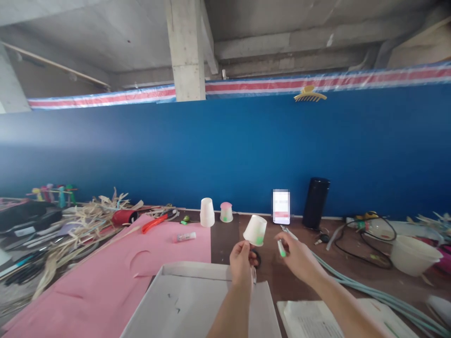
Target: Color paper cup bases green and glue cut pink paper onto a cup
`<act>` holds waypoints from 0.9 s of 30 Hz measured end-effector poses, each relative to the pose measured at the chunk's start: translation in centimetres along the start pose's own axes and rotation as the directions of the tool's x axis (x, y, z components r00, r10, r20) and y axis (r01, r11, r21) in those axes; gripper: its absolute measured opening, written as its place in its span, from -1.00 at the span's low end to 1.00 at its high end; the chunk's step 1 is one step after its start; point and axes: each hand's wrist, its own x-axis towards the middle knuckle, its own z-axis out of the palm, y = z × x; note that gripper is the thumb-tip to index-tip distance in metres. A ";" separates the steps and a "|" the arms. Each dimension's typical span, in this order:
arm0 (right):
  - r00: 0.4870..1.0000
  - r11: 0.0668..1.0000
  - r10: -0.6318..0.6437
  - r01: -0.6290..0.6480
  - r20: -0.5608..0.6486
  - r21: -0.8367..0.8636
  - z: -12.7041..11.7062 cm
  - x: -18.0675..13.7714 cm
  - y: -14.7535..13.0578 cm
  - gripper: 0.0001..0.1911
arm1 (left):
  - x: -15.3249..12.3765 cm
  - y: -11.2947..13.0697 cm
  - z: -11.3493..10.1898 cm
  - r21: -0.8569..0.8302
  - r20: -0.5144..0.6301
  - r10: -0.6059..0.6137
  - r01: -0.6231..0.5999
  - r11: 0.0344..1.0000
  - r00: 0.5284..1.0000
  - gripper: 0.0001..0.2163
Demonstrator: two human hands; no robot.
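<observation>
My left hand pinches a white paper cup by its edge, tilted in the air. A green patch marks the cup's lower right side. To the right, my right hand is closed on a white marker whose green end points down, apart from the cup. A black loop like a scissors handle shows behind my left hand, partly hidden. Further back stand a stack of white paper cups and an upturned cup with a pink top and a green patch.
An open white box lies in front of me beside pink paper. A lit phone leans near a black cylinder. Pale blue tubing, a white tub and papers lie right; shavings are heaped left.
</observation>
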 end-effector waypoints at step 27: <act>0.617 0.080 0.773 0.136 -0.147 0.987 -0.8 3.5 1.8 -0.73 | -0.7 0.9 0.5 -0.031 0.016 -0.031 0.032 0.999 0.999 -0.68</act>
